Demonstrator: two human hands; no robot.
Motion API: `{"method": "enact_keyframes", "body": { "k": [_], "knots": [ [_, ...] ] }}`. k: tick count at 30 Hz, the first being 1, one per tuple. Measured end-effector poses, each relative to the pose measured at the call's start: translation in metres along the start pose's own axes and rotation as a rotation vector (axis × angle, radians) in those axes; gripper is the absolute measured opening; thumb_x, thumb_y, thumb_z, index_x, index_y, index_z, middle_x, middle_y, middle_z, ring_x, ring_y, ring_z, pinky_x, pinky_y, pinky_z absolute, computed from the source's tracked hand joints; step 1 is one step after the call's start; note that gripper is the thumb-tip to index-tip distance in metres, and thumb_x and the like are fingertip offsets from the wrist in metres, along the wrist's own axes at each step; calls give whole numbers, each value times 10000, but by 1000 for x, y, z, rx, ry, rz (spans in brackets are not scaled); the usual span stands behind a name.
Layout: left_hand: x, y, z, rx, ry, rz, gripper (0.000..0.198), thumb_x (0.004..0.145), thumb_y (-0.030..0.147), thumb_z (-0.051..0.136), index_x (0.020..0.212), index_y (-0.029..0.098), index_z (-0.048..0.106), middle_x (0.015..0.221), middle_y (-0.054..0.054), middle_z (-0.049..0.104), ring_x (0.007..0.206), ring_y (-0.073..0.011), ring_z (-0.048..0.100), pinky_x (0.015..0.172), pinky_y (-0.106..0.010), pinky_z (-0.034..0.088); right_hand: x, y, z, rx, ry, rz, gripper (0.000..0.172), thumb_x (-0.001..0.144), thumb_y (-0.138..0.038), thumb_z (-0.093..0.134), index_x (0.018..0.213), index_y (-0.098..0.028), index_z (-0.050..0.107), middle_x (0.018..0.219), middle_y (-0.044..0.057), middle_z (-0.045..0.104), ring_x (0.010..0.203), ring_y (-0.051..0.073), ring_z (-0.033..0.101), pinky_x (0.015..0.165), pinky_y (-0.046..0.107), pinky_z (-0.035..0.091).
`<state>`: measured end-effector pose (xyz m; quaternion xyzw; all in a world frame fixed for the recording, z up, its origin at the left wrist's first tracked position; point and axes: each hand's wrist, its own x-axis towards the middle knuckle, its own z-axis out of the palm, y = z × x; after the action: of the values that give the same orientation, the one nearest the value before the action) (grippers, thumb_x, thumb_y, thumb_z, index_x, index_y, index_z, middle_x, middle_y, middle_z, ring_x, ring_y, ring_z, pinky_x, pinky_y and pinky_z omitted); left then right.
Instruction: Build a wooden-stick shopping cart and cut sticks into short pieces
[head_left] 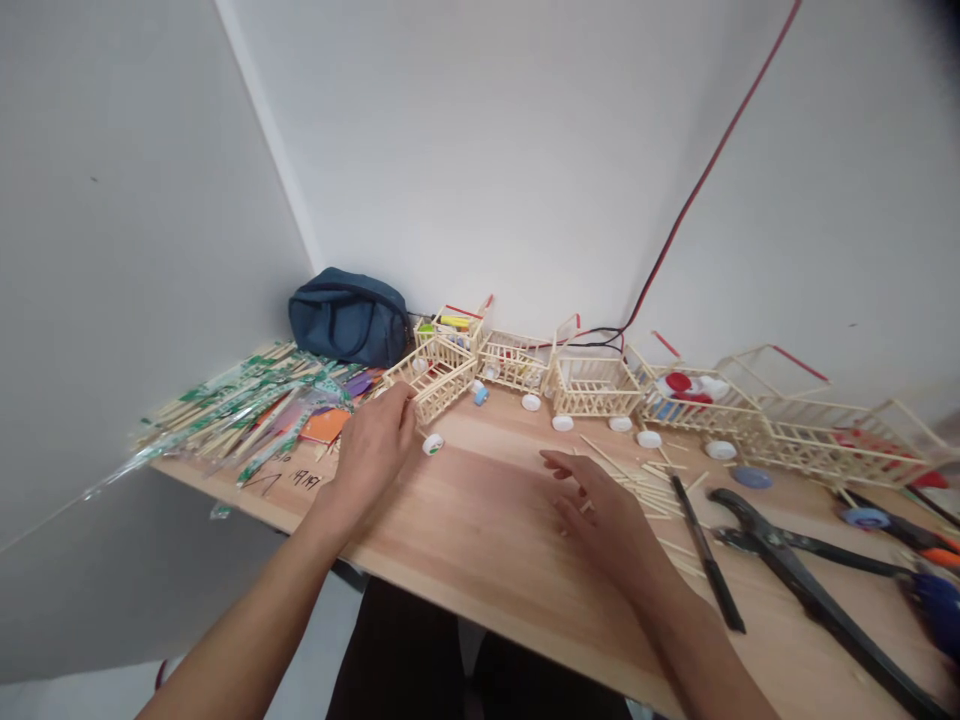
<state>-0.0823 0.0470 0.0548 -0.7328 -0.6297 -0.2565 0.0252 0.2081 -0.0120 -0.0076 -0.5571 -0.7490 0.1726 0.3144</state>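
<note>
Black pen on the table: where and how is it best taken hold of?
Best, I think, pinch the black pen across its middle from above: it is slim and lies flat, with thin sticks to its left and pliers to its right.

A small rectangular cart [446, 392] of pale sticks is sitting with its open top facing up, at about eleven o'clock from the middle of the wooden tabletop [480, 510]. Its slatted sides are standing whole. A white cap wheel [433, 444] is showing at its six o'clock; its near-left corner is staying partly hidden.
</note>
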Motion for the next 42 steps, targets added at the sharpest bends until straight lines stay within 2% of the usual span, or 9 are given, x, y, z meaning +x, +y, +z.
{"method": "enact_keyframes", "body": {
  "k": [4,8,18,23,25,28,32,36,42],
  "knots": [
    [-1,0,-1,-42,11,-3,184,922,198,391,1038,178,533,864,-66,682,775,-220,646,646,-292,382,0,3,2,-5,0,-3,461,857,-206,493,1314,-254,525,1164,84,648,1029,217,640,831,389,544],
    [-2,-2,-1,-102,14,18,134,912,183,397,989,183,507,868,-67,674,796,-221,650,669,-296,403,0,4,2,-21,7,-21,485,841,-193,497,1320,-261,527,1154,78,658,1007,215,648,809,377,549],
    [-2,-6,2,-138,35,1,95,893,196,418,893,188,512,746,-26,619,673,-181,585,618,-276,345,0,3,2,-6,6,-14,466,848,-219,497,1310,-263,547,1105,80,676,898,212,674,770,388,561],
    [-9,-2,-4,-378,89,-30,72,873,248,481,828,198,507,714,9,601,654,-150,561,630,-262,354,1,-1,-1,8,20,7,412,866,-258,503,1269,-251,584,1059,71,688,901,211,658,740,364,556],
    [-13,8,-3,-564,20,-48,69,848,259,515,818,197,513,692,18,606,637,-137,554,625,-255,361,1,-6,-3,37,50,27,338,879,-304,517,1189,-244,635,1022,68,698,885,209,647,722,346,549],
    [-21,32,7,-892,-209,-92,109,810,289,553,803,189,511,660,18,620,573,-111,512,568,-235,340,1,-14,-4,169,65,92,260,875,-384,553,1039,-234,689,978,64,702,777,181,626,637,301,528],
    [-27,67,30,-1227,-512,-177,177,766,308,598,789,188,471,635,23,629,461,-65,387,489,-210,270,5,-18,0,517,36,184,322,830,-464,615,1037,-224,672,915,48,684,733,157,618,603,271,505],
    [-26,93,49,-1302,-637,-110,169,747,286,617,760,178,487,637,15,628,456,-53,386,485,-203,275,10,-15,3,736,103,248,361,753,-517,679,919,-199,642,764,17,661,683,148,605,616,271,488],
    [-14,108,64,-1251,-758,-85,172,743,315,606,746,172,511,626,-2,643,439,-64,406,458,-208,297,13,-7,-1,699,279,377,388,710,-553,701,784,-182,615,637,2,629,567,126,555,541,247,439]
  ]
}}
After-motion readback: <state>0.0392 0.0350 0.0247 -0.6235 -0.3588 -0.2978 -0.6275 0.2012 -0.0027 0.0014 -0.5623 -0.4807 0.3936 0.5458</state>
